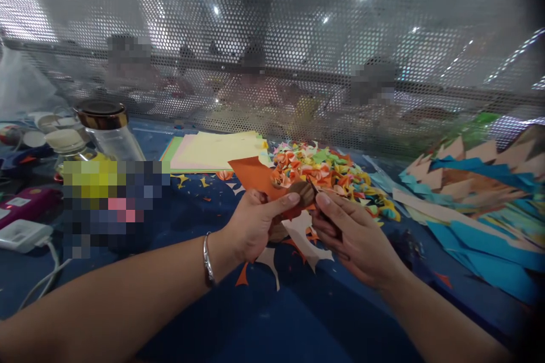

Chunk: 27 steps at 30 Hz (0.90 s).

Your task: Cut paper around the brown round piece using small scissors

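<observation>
My left hand point(259, 218), with a silver bangle at its wrist, pinches a sheet of orange paper point(253, 174) together with a brown round piece point(304, 194), which looks like cardboard. The fingers of my right hand point(344, 224) curl around dark scissors point(314, 186), mostly hidden, with a thin dark blade at the edge of the brown piece. Below both hands lie pale paper offcuts point(268, 261) and a small orange scrap point(242, 275). Just behind the hands rises a heap of colourful cut paper pieces point(327, 167).
A stack of coloured paper sheets point(213, 150) lies at the back. On the left stand a lidded jar point(111, 133) and a bottle, beside a white charger point(25, 235) with a cable. Folded blue and peach paper strips point(477, 238) fill the right. A perforated metal screen point(272, 28) closes the back.
</observation>
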{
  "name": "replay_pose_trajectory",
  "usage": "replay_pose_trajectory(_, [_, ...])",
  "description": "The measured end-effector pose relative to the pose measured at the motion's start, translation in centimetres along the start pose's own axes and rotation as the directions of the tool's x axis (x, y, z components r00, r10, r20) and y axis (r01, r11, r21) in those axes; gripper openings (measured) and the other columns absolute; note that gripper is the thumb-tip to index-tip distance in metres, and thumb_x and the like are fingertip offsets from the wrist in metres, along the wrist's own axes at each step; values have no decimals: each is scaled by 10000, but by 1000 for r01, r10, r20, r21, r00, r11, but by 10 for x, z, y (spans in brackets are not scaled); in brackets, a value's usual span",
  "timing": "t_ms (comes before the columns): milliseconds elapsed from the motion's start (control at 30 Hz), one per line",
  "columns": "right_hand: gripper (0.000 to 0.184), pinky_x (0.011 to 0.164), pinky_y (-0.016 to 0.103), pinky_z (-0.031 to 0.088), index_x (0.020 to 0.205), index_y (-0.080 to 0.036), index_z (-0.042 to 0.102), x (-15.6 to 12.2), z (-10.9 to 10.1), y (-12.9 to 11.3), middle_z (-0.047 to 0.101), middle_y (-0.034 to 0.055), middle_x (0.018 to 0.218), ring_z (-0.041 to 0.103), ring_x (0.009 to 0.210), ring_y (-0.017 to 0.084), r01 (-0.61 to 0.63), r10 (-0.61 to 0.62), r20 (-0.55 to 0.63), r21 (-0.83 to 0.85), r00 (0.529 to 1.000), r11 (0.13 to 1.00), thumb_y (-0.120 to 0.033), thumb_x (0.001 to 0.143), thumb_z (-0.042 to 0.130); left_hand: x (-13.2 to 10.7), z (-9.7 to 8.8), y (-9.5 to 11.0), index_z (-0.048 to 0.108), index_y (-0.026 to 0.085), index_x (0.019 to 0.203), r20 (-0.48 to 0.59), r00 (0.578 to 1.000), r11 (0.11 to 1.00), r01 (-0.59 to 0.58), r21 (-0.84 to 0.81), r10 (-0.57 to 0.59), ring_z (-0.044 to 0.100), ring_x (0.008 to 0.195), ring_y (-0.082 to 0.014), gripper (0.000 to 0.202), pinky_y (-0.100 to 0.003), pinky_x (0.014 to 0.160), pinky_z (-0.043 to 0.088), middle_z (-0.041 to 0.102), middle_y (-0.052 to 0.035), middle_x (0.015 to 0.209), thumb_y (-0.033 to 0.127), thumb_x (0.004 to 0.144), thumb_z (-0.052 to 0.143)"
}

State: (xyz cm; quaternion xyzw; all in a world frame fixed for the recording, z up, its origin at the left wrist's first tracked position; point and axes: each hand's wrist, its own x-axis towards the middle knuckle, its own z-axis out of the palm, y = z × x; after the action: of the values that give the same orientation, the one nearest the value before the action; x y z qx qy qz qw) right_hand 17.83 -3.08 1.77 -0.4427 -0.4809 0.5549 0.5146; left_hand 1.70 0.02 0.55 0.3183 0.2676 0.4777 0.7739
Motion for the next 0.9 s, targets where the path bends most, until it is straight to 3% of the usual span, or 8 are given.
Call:
replay_pose_trajectory(167, [530, 309, 173, 106, 710, -213, 558, -1, -2, 0, 343, -91, 534, 186, 407, 36, -40, 40, -2, -11, 999, 999, -669, 748, 826, 1, -1, 2, 792, 83, 842, -1, 1000, 999, -15, 35, 15, 711, 701, -151, 411, -279, 686, 544, 764, -104, 812, 337, 593, 996])
replay_pose_trajectory(367, [567, 348, 161, 139, 656, -198, 530, 0, -4, -2, 331, -83, 553, 204, 447, 37, -28, 28, 2, -29, 1000, 999, -670, 737, 834, 0, 3, 6, 702, 105, 675, -2, 998, 994, -69, 86, 69, 666, 585, -138, 375, -275, 607, 521, 708, -61, 654, 340, 592, 983])
replay_pose_trajectory(567, [552, 355, 174, 144, 671, -199, 544, 2, -7, -2, 344, -80, 550, 199, 433, 38, -18, 19, 21, -67, 1000, 998, -676, 764, 806, -2, 4, 15, 734, 119, 919, 0, 986, 972, -163, 168, 165, 730, 689, -156, 302, -256, 649, 542, 782, -91, 840, 257, 696, 884])
replay_pose_trajectory(733, [539, 398, 166, 189, 725, -196, 566, 4, -12, 2, 311, -89, 576, 205, 489, 51, -49, 53, 43, -85, 998, 995, -662, 735, 836, -11, 10, 17, 681, 158, 928, -1, 978, 945, -203, 256, 210, 739, 702, -169, 253, -260, 609, 528, 784, -75, 869, 237, 739, 832])
replay_pose_trajectory(900, [529, 398, 175, 145, 775, -197, 591, 3, -13, 1, 287, -101, 568, 173, 490, 55, -71, 79, 79, -101, 994, 992, -677, 753, 813, -17, 15, 19, 603, 165, 852, -27, 986, 932, -148, 331, 166, 744, 698, -182, 249, -273, 607, 523, 777, -83, 812, 231, 745, 817])
